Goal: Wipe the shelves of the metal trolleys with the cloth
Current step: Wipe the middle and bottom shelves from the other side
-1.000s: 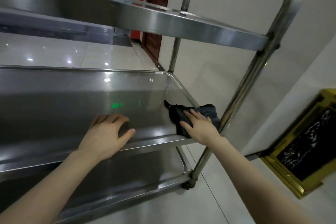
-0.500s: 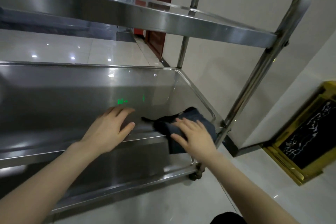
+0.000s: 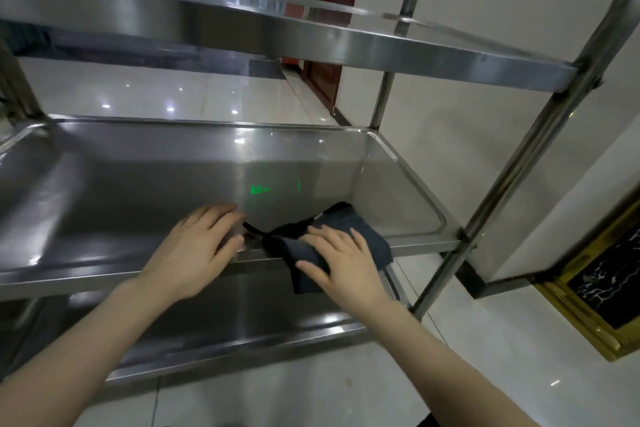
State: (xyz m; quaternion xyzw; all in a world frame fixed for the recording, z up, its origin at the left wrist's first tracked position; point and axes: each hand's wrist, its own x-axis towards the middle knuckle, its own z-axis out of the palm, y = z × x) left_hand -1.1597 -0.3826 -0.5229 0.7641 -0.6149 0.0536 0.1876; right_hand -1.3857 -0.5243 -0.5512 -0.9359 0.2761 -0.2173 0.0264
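The big shiny steel trolley (image 3: 510, 184) with three shelves stands past your fingers. Its wide middle shelf (image 3: 138, 191) lies under them. The dark grey cloth (image 3: 367, 236) sits under your right hand (image 3: 343, 260), hanging over the shelf's front edge. Those fingers (image 3: 329, 236) are straight and press flat. Your left hand (image 3: 197, 246) lies flat on bare metal just beside the cloth's tip, holding nothing. This shelf looks half wiped. I cannot tell if the top and bottom shelves are clean.

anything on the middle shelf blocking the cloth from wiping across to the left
Only the person's own left hand, resting at the shelf's front edge just left of the cloth, which the right hand presses flat. Nothing else visible lies on the middle shelf.
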